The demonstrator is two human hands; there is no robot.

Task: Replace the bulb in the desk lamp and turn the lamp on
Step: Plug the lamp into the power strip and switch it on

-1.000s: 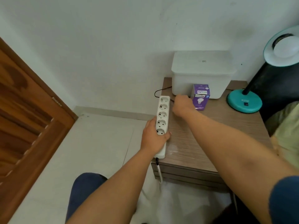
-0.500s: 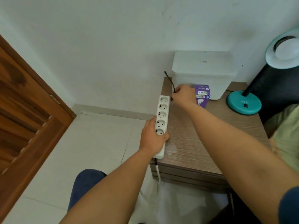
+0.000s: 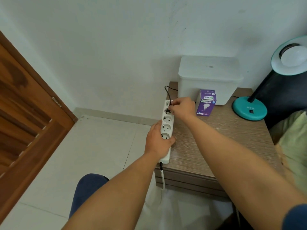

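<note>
A teal desk lamp stands at the table's right, its base (image 3: 249,110) on the wood and its shade (image 3: 289,58) tipped toward me with a white bulb (image 3: 293,57) inside. A purple bulb box (image 3: 206,102) stands upright in front of a white bin. A white power strip (image 3: 167,128) lies along the table's left edge. My left hand (image 3: 157,141) grips its near end. My right hand (image 3: 182,106) pinches the lamp's black plug (image 3: 168,110) at the second socket from the far end; its cord (image 3: 168,92) arcs up behind.
A white lidded bin (image 3: 209,78) sits against the wall at the back of the wooden bedside table (image 3: 216,143). A wooden door (image 3: 25,117) stands at the left over a white tiled floor (image 3: 93,151). Pale green bedding (image 3: 294,146) is at the right.
My right hand has lifted the black plug from the table near the bin and brought it down onto a socket of the strip. My left hand has kept hold of the strip.
</note>
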